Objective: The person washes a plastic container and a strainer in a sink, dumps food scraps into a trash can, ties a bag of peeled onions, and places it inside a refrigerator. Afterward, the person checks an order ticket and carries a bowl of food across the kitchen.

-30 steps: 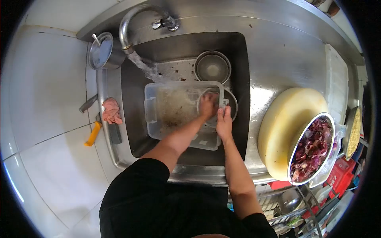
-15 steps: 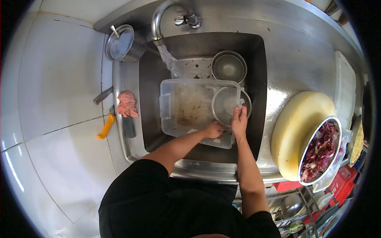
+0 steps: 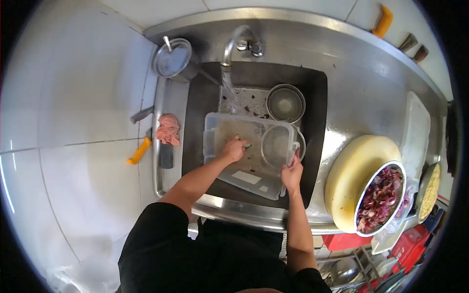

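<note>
In the sink (image 3: 195, 97) a clear plastic container (image 3: 254, 128) lies slightly tilted, a white label on its near side. My right hand (image 3: 291, 173) is closed round the container's right edge, near its latch. Inside the container, my left hand (image 3: 235, 148) has its fingers curled at the bottom, with a small greyish thing at the fingertips that is too small to name. Dark bits lie around it. Water runs from the faucet (image 3: 225, 63) just behind the container. A round metal bowl (image 3: 286, 103) sits behind it, and another round bowl shows through its right side.
Left of the sink are a metal pot (image 3: 172, 58), a pink cloth (image 3: 168, 130) and a yellow-handled tool (image 3: 140, 151). On the right are a thick round yellowish block (image 3: 342, 176), a colander of purple peelings (image 3: 382, 198) and a white board (image 3: 415, 127).
The view has shifted. My left hand has moved from the container's near right part to its middle left. The container's near side has turned into view, showing its label. My right hand keeps its edge.
</note>
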`<state>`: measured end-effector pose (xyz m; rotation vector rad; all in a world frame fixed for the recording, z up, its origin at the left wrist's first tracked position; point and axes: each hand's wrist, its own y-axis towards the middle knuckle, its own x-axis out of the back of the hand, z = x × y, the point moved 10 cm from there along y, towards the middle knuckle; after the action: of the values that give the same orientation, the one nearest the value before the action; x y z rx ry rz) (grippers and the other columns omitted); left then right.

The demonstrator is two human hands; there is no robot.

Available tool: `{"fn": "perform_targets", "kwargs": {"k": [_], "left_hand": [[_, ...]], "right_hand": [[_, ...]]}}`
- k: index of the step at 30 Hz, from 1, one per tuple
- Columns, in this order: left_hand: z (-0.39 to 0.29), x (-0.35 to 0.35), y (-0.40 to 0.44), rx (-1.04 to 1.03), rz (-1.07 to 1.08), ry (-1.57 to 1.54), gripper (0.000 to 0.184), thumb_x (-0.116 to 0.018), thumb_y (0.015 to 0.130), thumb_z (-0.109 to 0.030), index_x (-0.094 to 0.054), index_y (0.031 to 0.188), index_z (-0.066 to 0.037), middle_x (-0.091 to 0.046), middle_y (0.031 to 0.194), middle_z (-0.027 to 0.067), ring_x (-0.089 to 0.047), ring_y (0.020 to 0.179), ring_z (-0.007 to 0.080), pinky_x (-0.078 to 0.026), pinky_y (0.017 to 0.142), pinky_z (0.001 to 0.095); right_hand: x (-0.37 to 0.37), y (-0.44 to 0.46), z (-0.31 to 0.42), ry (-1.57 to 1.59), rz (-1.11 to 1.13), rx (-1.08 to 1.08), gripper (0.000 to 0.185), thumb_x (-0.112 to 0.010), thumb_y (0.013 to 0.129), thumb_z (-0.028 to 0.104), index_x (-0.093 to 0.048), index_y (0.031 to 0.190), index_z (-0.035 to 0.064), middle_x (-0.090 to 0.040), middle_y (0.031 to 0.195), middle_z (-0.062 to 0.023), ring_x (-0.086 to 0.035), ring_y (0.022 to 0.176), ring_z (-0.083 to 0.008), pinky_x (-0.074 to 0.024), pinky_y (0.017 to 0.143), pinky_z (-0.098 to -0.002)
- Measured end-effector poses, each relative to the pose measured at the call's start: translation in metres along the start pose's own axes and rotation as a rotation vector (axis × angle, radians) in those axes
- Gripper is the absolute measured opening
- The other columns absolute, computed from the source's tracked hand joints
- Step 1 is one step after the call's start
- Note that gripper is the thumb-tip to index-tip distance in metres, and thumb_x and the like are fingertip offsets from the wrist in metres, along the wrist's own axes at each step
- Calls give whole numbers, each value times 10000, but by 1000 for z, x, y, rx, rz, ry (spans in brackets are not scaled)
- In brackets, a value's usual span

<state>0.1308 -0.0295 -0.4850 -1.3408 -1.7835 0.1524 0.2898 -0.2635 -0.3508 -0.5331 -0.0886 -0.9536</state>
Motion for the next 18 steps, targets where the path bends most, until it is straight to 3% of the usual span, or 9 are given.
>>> {"fn": "perform_targets", "kwargs": {"k": [2, 4, 6, 8, 9, 12, 14, 17, 18], "left_hand": [[-75, 74, -41, -68, -126, -18, 260, -599, 792, -106, -644, 1048, -112, -557, 996, 154, -571, 934, 343, -476, 804, 416], [-128, 153, -83, -217, -306, 236, 246, -586, 780, -110, -639, 1019, -86, -556, 979, 149, -562, 951, 334, -473, 820, 426], [-167, 233, -120, -253, -443, 234, 230, -605, 777, -119, -648, 1002, -102, -560, 986, 152, -564, 970, 325, -475, 818, 413], [-189, 311, -150, -282, -712, 219, 210, -609, 775, -110, -666, 977, -104, -568, 997, 157, -582, 931, 322, -480, 804, 407], [-199, 346, -159, -271, -755, 209, 196, -605, 779, -108, -668, 964, -95, -572, 997, 159, -588, 899, 329, -484, 790, 404], [-196, 434, -148, -194, -841, 171, 203, -601, 817, -129, -652, 1004, -71, -588, 1030, 153, -595, 949, 305, -478, 811, 361], [-171, 474, -109, -264, -851, 98, 193, -598, 815, -171, -660, 984, -104, -620, 965, 125, -623, 829, 266, -502, 729, 357], [-148, 461, -92, 30, -412, -1030, 239, -593, 830, -205, -640, 1044, -109, -652, 950, 75, -636, 858, 216, -515, 764, 351], [-145, 449, -89, 23, -308, -1180, 261, -591, 835, -218, -625, 1066, -100, -654, 974, 76, -636, 872, 222, -516, 768, 355]], "right_hand": [[12, -32, 56, 1, -19, 60, 472, -552, 677, -86, -553, 1149, -71, -338, 1409, -311, -177, 1401, -356, -302, 1052, -332], [26, -60, 109, 6, -69, 204, 452, -556, 667, -93, -565, 1118, -78, -347, 1409, -297, -148, 1405, -365, -317, 1037, -328], [26, -83, 145, -228, 24, 361, 398, -557, 646, -104, -577, 1043, -82, -380, 1418, -227, -142, 1396, -406, -316, 1042, -351], [26, -101, 166, -285, 51, 437, 322, -555, 637, -110, -585, 955, -75, -381, 1431, -194, -135, 1391, -427, -314, 1045, -360], [25, -112, 173, -284, 47, 442, 366, -504, 638, -107, -634, 978, -61, -393, 1408, -231, -144, 1393, -405, -329, 1053, -386], [15, -153, 196, -437, 124, 632, 102, -510, 631, -100, -540, 720, -59, -401, 1415, -192, -163, 1379, -438, -345, 1049, -397], [18, -174, 213, -523, 108, 729, 82, -523, 616, -88, -482, 660, -33, -432, 1396, -183, -213, 1360, -456, -365, 1037, -430], [33, -205, 222, -636, 81, 812, 127, -579, 594, -1, -454, 595, 16, -481, 1370, -134, -283, 1328, -487, -346, 1055, -516], [43, -214, 224, -648, 58, 845, 137, -586, 583, 6, -450, 594, 21, -490, 1363, -131, -287, 1327, -486, -354, 1050, -513]]}}
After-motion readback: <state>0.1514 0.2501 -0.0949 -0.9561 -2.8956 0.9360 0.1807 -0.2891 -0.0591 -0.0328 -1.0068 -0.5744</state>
